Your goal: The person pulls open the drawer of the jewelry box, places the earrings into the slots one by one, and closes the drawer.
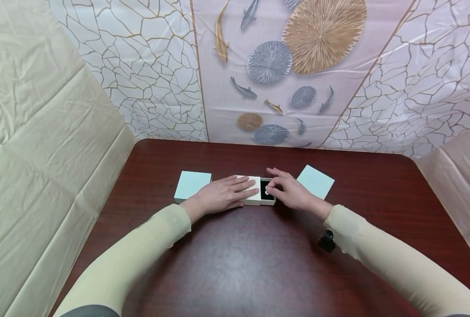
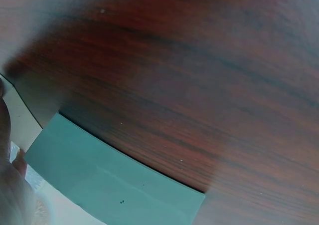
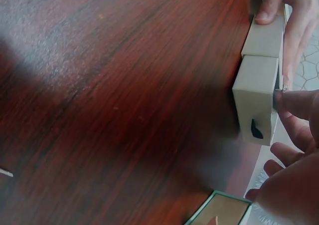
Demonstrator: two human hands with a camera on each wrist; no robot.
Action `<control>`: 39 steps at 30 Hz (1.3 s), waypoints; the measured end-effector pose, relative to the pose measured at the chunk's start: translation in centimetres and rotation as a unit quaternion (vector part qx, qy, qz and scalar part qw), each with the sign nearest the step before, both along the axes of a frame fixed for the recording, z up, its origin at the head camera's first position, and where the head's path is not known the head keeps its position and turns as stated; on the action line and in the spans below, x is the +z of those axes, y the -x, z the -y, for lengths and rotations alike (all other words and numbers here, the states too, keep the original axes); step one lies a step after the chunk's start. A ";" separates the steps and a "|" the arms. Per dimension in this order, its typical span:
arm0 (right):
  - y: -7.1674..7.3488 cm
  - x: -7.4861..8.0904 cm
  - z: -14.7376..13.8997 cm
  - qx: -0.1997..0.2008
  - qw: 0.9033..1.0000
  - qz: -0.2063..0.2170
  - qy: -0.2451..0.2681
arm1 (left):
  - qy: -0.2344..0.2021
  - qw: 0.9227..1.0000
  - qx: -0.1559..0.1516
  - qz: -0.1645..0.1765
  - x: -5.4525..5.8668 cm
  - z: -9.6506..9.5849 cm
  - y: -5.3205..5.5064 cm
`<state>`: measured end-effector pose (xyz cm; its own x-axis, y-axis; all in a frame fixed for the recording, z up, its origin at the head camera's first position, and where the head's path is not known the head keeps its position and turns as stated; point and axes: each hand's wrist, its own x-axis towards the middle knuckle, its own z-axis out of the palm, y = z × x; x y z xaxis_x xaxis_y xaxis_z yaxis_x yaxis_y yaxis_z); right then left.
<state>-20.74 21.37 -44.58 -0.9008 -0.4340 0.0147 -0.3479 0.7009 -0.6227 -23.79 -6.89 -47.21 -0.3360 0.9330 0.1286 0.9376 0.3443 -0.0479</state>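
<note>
A small white drawer box (image 1: pixel 254 179) lies on the table, its drawer (image 3: pixel 255 88) slid part way out to the right. Black lining (image 1: pixel 263 195) shows inside the drawer, and a black ribbon tab (image 3: pixel 256 129) sits in its end face. My left hand (image 1: pixel 227 193) rests across the box's outer sleeve with fingers extended. At the drawer opening, my right hand (image 1: pixel 290 190) pinches a tiny sparkling ring (image 3: pixel 284 89) between thumb and index finger, just over the lining. Most of the ring is hidden by the fingertips.
A pale blue-green box (image 1: pixel 193 182) stands left of the drawer box, beside my left wrist. Another pale blue-green square piece (image 1: pixel 316 180) lies to the right, behind my right wrist; its tan inside (image 3: pixel 219 210) shows from the side. Patterned cloth (image 1: pixel 258 105) hangs behind the table.
</note>
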 end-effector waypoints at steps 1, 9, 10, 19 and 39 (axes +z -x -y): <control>0.0 -0.1 0.0 -0.001 1.000 0.000 -0.001 | -0.001 1.000 0.000 0.000 0.0 0.0 0.0; 0.4 -0.5 -0.1 0.007 1.000 -0.010 -0.006 | -0.002 1.000 0.000 0.002 0.1 0.1 -0.1; 0.5 -0.5 -0.1 0.008 1.000 -0.011 -0.007 | -0.003 1.000 0.000 0.003 0.1 0.1 -0.1; 0.6 -0.6 0.1 0.015 0.999 -0.040 -0.031 | -0.006 1.000 -0.002 0.011 0.0 0.0 0.0; 0.8 -0.3 0.3 0.029 0.990 -0.109 -0.089 | 0.001 1.000 -0.004 0.001 0.1 0.0 0.0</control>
<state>-21.52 21.07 -44.88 -0.8576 -0.4989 0.1245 -0.5039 0.7672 -0.3969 -23.79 -6.91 -47.13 -0.3286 0.9361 0.1255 0.9406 0.3363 -0.0463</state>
